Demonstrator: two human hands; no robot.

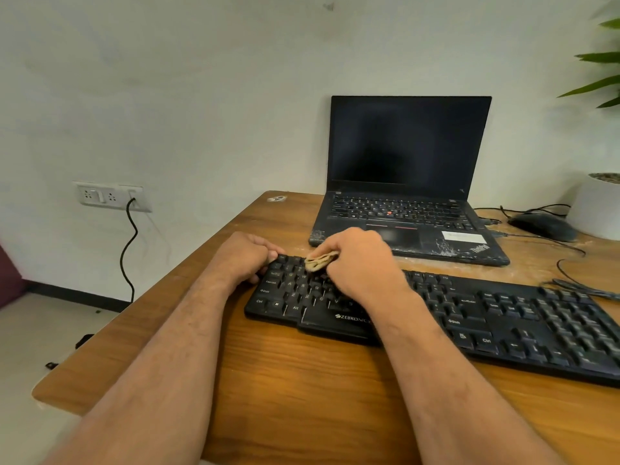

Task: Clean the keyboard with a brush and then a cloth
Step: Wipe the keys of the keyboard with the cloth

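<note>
A black full-size keyboard (503, 317) lies across the wooden desk (302, 380), running from the centre to the right edge of the view. My right hand (359, 263) is closed on a small folded tan cloth (320, 260) and presses it onto the upper left keys. My left hand (246, 256) grips the keyboard's upper left corner, fingers curled over the edge. No brush is in view.
An open black laptop (406, 182) with a dark screen stands just behind the keyboard. A black mouse (541, 224) and its cables lie at the right, beside a white plant pot (595, 206). The desk's left edge drops to the floor, near a wall socket (110, 196).
</note>
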